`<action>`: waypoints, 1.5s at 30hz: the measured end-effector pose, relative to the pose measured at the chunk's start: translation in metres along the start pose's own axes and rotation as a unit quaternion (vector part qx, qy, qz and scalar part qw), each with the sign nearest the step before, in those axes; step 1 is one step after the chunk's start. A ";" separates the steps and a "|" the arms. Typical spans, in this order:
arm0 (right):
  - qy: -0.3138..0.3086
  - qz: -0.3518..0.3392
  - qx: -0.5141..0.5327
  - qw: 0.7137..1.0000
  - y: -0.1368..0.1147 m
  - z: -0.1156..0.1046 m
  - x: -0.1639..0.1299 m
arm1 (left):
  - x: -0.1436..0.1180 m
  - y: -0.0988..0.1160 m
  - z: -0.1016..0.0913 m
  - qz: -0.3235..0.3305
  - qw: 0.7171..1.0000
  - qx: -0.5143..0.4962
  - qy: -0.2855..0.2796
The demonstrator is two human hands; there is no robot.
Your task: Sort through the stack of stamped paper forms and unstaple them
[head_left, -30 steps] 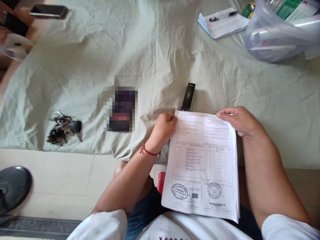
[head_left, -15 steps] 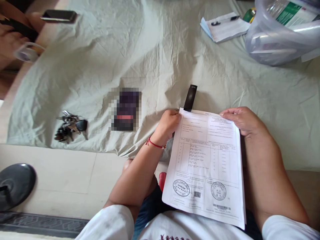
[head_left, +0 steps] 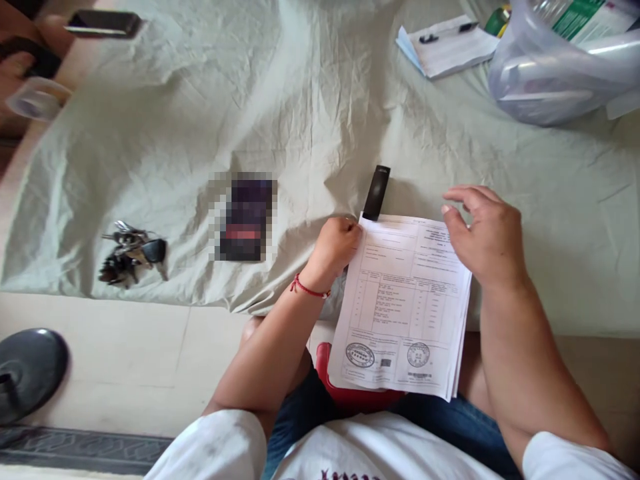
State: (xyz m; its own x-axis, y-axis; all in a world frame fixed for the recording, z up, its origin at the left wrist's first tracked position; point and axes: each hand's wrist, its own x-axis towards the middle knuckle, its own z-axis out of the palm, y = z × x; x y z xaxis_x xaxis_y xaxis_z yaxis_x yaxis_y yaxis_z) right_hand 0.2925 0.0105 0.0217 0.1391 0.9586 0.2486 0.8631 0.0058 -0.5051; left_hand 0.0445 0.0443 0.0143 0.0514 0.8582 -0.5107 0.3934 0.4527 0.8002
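1. Head view: stack of printed papers [head_left: 405, 307] lay across the person's lap and the near edge of the bed, tilted slightly, with tables of text and two round stamps at its near end.
2. Left hand [head_left: 336, 245] was closed on the stack's far-left corner, fingers pinched on the sheets; a red string bracelet [head_left: 307, 289] sat on that wrist.
3. Right hand [head_left: 483, 233] hovered over the far-right corner, fingers spread and loosely curled; contact with the paper can't be confirmed.
4. Black stapler [head_left: 376, 193], slim and oblong, lay on the sheet just beyond the stack's far edge, between the two hands.
5. Left of it: a dark, pixelated rectangular item [head_left: 246, 217], then a bunch of keys [head_left: 131, 253] with a black fob further left.
6. Bed sheet [head_left: 310, 100] was pale grey-green cloth, heavily creased.
7. Far right: a translucent plastic bag [head_left: 550, 73] held papers and a green-labelled package; contents otherwise unclear.
8. Beside the bag: a loose pile of sheets [head_left: 450, 50] with a black pen [head_left: 447, 31] on top.
9. Far left: a dark phone [head_left: 103, 23] on a wooden edge; another person's hand [head_left: 20, 67] near a clear item, blurred.
10. Near left, on the pale tiled floor: a dark rounded base [head_left: 30, 373].
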 end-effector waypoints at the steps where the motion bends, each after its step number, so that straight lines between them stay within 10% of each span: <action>1: 0.017 -0.055 -0.002 0.998 -0.009 0.003 -0.002 | 0.001 0.000 0.000 -0.002 1.000 0.000 -0.001; 11: -0.120 -0.194 -0.026 0.973 -0.042 0.065 -0.024 | 0.003 -0.006 0.000 0.058 0.998 0.007 -0.014; 45: -0.074 -0.175 -0.087 0.978 -0.050 0.079 -0.041 | 0.000 -0.010 -0.001 0.032 0.997 -0.044 -0.052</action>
State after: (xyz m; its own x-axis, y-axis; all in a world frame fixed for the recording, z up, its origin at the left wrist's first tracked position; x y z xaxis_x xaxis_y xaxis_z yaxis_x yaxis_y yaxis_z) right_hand 0.2055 -0.0066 -0.0287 -0.2413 0.9371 0.2520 0.9162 0.3056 -0.2591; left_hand 0.0402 0.0397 0.0067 0.1697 0.8587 -0.4836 0.3037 0.4213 0.8546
